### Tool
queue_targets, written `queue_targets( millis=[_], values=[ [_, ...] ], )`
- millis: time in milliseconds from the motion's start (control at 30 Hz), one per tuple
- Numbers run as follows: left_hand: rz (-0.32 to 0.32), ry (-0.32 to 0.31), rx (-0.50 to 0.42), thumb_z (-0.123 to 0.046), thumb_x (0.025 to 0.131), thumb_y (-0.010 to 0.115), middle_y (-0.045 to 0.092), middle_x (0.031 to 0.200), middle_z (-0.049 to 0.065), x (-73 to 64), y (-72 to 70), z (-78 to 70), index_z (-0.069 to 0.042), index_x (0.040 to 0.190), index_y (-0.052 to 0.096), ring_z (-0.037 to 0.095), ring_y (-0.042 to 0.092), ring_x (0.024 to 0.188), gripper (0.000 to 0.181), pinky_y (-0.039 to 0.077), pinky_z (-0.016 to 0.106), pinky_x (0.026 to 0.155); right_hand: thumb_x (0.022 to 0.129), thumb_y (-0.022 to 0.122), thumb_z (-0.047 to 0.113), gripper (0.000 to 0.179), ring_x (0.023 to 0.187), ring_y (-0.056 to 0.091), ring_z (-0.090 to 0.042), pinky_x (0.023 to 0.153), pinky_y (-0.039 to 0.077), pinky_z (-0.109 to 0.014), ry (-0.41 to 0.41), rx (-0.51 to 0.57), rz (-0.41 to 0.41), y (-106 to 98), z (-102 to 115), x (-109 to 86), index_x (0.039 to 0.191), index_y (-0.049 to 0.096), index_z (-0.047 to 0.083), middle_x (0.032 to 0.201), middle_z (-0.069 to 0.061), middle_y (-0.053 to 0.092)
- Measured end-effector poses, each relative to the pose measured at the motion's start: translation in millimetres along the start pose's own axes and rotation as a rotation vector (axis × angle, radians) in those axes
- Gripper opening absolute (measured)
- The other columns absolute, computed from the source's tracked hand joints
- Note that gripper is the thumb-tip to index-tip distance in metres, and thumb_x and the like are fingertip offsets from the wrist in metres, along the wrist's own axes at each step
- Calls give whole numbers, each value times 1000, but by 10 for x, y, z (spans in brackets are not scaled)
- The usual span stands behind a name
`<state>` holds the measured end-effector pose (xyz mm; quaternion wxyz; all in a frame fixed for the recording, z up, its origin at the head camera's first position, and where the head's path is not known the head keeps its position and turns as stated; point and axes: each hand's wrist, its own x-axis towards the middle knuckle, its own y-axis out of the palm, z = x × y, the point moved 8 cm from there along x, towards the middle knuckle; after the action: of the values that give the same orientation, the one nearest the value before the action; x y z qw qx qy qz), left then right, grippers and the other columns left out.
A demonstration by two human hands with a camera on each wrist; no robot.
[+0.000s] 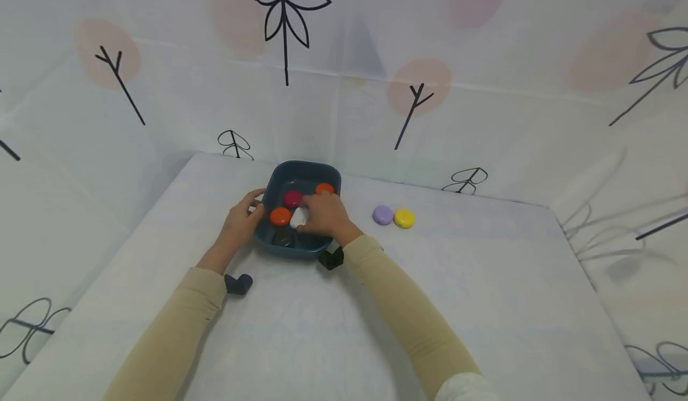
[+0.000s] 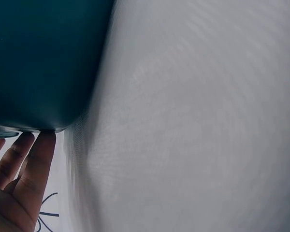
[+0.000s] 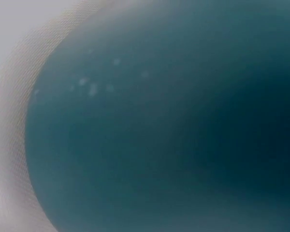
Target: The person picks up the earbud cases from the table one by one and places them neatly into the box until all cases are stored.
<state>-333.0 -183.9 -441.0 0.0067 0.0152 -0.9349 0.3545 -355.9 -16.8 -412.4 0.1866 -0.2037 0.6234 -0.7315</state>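
Observation:
A dark teal rectangular bin (image 1: 274,250) with rounded corners stands on the table, with several small glossy pieces in it. Inside it my right hand (image 1: 324,214) has thumb and fingertips on either side of a white piece (image 1: 298,217), pinching it. Around that lie a crimson round piece (image 1: 292,198), an orange-red one (image 1: 279,216), an orange one (image 1: 325,188) partly behind the hand, and a dark one (image 1: 283,237). Against the bin's left side rests my left hand (image 1: 243,220); the left wrist view shows its straight fingers (image 2: 36,166) touching the wall.
Right of the bin, a lilac round piece (image 1: 383,214) and a yellow round piece (image 1: 404,218) sit side by side on the white-covered table (image 1: 301,341). A patterned cloth (image 1: 349,114) hangs behind the table's back edge. The right wrist view holds only blurred bin wall.

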Motion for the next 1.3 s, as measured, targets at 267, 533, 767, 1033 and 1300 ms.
queue_targets(
  millis=[267, 533, 767, 1033, 1300],
  values=[
    [-7, 10, -1, -35, 89, 35, 53, 111, 8, -10, -8, -10, -33, 132, 33, 23, 53, 82, 44, 43, 34, 71, 62, 67, 46, 50, 77, 46, -13, 68, 41, -31, -40, 86, -30, -42, 6, -11, 104, 60, 20, 92, 7, 61],
    [-11, 9, -13, -34, 89, 35, 53, 111, 8, -30, -15, -30, -32, 132, 33, 22, 53, 82, 43, 43, 34, 71, 63, 68, 36, 47, 77, 49, -10, 63, 43, -24, -65, 265, -29, -100, -30, -25, 105, 58, 16, 92, 6, 59],
    [-3, 3, -11, -34, 89, 35, 53, 111, 7, -34, -9, -20, -33, 132, 32, 22, 52, 82, 43, 43, 33, 70, 63, 68, 27, 47, 78, 50, -11, 66, 44, -22, -108, 367, -44, -238, -29, -61, 106, 58, 11, 92, 3, 59],
    [5, 13, -16, -32, 90, 36, 53, 110, 8, -28, 8, -25, -32, 133, 32, 23, 52, 83, 43, 43, 34, 72, 65, 64, 28, 50, 80, 47, -11, 65, 42, -21, -78, 358, -42, -382, -100, -135, 112, 56, 13, 98, 2, 56],
    [2, 10, -12, -34, 90, 36, 53, 109, 6, -24, 2, -22, -33, 132, 32, 21, 53, 83, 43, 43, 33, 70, 67, 63, 28, 51, 87, 48, -16, 68, 44, -25, -57, 386, -50, -558, -232, -198, 115, 54, 12, 106, 0, 54]
  ],
)
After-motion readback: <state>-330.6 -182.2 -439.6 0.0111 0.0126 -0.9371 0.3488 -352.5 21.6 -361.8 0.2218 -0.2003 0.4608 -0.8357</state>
